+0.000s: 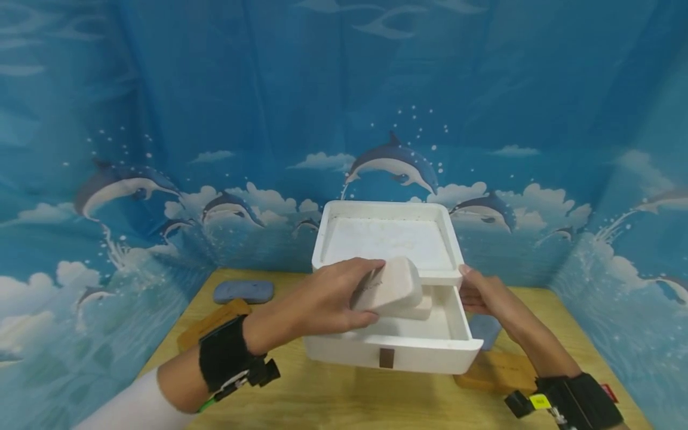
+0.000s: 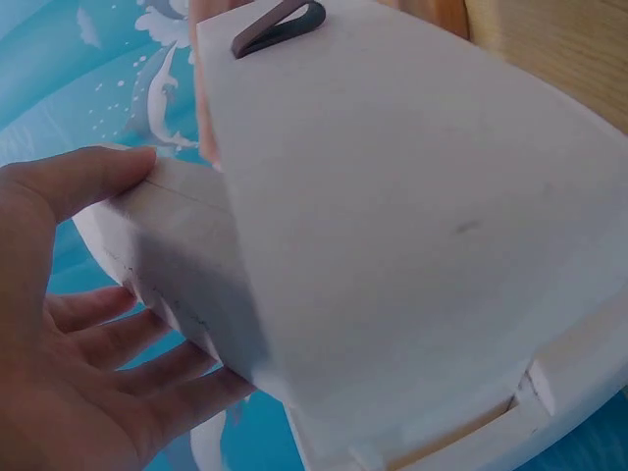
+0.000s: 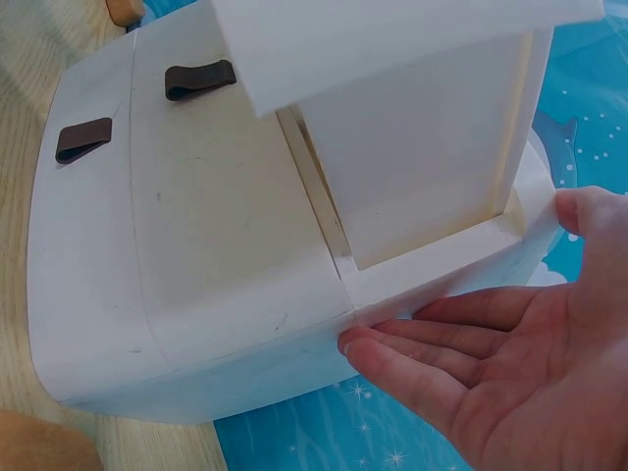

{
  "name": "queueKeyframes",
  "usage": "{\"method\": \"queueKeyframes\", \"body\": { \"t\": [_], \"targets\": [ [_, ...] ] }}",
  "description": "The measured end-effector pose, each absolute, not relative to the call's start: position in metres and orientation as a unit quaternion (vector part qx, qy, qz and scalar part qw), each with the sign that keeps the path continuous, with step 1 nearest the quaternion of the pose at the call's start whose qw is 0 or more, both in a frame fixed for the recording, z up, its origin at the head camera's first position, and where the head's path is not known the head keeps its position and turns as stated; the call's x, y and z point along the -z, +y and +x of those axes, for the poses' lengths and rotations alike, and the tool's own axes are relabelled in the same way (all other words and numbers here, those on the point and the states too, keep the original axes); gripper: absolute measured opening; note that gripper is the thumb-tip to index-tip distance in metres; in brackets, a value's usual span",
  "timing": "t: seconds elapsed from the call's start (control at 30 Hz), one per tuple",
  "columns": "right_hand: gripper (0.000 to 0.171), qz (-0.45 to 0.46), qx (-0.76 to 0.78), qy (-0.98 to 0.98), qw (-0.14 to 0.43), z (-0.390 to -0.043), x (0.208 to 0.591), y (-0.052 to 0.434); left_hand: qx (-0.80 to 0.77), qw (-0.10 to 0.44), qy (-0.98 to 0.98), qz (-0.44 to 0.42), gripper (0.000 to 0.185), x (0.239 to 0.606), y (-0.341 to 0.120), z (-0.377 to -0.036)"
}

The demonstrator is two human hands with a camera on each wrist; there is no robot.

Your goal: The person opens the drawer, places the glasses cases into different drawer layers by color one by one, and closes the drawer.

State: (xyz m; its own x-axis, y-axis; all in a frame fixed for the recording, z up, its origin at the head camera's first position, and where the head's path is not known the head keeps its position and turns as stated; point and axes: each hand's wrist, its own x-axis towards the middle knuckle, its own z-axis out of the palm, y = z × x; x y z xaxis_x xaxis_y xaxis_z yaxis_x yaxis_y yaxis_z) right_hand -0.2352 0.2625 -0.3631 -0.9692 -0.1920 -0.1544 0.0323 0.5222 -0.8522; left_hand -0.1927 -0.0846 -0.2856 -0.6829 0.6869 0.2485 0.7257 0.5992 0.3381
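White storage box (image 1: 392, 298) sits mid-tabletop (image 1: 333, 400), its drawer (image 1: 398, 346) pulled out toward 6 o'clock; left hand (image 1: 322, 301) clamps a beige pouch (image 1: 389, 286) over it (another inside), right hand (image 1: 478, 292), fingers flat, steadies the 3 o'clock side.

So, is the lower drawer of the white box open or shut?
Open: the lower drawer is pulled out toward the camera, its inside visible below the left hand.

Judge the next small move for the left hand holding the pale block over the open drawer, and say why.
Probably lower the pale block into the open drawer and let go. The left hand grips it just above the drawer's cavity, where another pale piece lies, while the right hand rests flat against the white box.
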Motion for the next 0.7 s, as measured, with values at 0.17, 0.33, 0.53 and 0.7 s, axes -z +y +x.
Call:
{"method": "queueKeyframes", "body": {
  "t": [0.17, 0.33, 0.53, 0.7],
  "targets": [
    [0.087, -0.045, 0.494, 0.861, 0.111, -0.235, 0.364, 0.263, 0.193, 0.012, -0.893, -0.406, 0.080, 0.289, -0.077, -0.197],
    [0.088, -0.044, 0.491, 0.863, 0.110, -0.236, 0.364, 0.262, 0.176, -0.028, -0.892, -0.415, 0.077, 0.292, -0.072, -0.202],
    [0.087, -0.041, 0.495, 0.861, 0.110, -0.237, 0.363, 0.262, 0.164, -0.040, -0.885, -0.434, 0.076, 0.294, -0.069, -0.210],
    [0.087, -0.044, 0.496, 0.860, 0.109, -0.236, 0.365, 0.263, 0.154, -0.061, -0.882, -0.442, 0.075, 0.292, -0.066, -0.214]
  ]
}}
